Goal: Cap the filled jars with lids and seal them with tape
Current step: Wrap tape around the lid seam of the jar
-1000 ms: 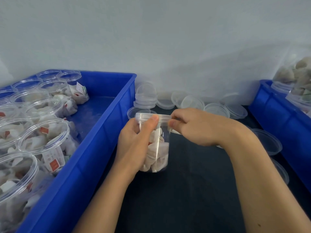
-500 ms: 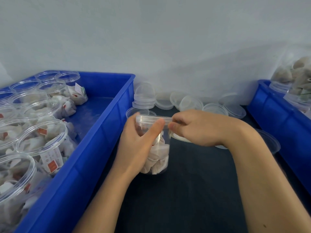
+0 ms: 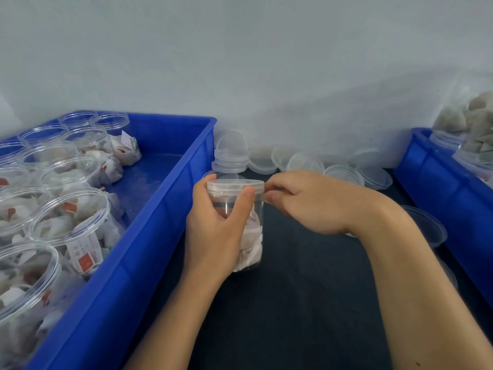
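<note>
A large blue plastic crate (image 3: 149,236) at left holds open clear jars of white sachets (image 3: 69,212). Just beside it on the dark tabletop (image 3: 306,303), the left hand (image 3: 213,231) wraps the clear lidded jar (image 3: 240,222); the right hand (image 3: 306,201) pinches clear tape (image 3: 262,196) at its lid's edge. Loose clear lids (image 3: 306,162) lie behind.

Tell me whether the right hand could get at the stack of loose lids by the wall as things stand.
Probably yes, once it lets go. The stack of lids stands just behind the capped jar, with open space above it. But the right hand now pinches at the jar's lid, and the left hand holds the jar.
</note>
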The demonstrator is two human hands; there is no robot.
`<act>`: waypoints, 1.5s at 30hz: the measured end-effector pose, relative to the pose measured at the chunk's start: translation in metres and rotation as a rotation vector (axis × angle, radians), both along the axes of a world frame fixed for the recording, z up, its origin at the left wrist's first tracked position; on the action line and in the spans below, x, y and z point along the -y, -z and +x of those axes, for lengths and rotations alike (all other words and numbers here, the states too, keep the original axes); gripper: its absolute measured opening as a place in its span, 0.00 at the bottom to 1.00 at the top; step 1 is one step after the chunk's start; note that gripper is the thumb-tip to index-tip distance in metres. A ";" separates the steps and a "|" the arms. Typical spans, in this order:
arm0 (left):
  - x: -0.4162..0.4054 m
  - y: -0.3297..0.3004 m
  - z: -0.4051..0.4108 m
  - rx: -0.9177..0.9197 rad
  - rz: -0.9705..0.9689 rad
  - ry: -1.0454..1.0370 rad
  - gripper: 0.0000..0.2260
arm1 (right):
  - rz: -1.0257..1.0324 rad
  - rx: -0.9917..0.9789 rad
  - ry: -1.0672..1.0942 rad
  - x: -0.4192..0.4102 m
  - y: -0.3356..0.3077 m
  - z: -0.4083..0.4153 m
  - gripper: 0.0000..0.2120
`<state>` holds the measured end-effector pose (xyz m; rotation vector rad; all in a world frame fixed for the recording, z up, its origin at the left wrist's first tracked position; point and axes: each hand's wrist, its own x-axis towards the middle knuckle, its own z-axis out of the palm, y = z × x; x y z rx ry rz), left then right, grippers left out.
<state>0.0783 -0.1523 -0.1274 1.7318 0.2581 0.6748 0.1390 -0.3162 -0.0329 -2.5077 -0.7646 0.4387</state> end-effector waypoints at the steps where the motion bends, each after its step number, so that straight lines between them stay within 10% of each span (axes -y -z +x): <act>1: 0.000 0.000 0.000 0.003 -0.006 -0.008 0.33 | 0.007 -0.010 0.008 0.001 0.000 0.000 0.11; 5: -0.002 -0.001 0.000 0.001 -0.019 -0.014 0.32 | 0.017 -0.032 0.066 0.003 0.002 0.003 0.26; 13: -0.002 -0.006 -0.002 -0.051 -0.057 0.051 0.21 | 0.025 0.012 0.041 0.005 0.008 0.009 0.14; 26: -0.009 -0.001 -0.001 -0.090 -0.137 0.240 0.34 | -0.043 0.075 0.033 0.009 0.004 0.008 0.12; 45: -0.010 -0.004 0.002 -0.017 -0.148 0.036 0.28 | 0.041 0.043 0.034 0.005 0.005 0.007 0.09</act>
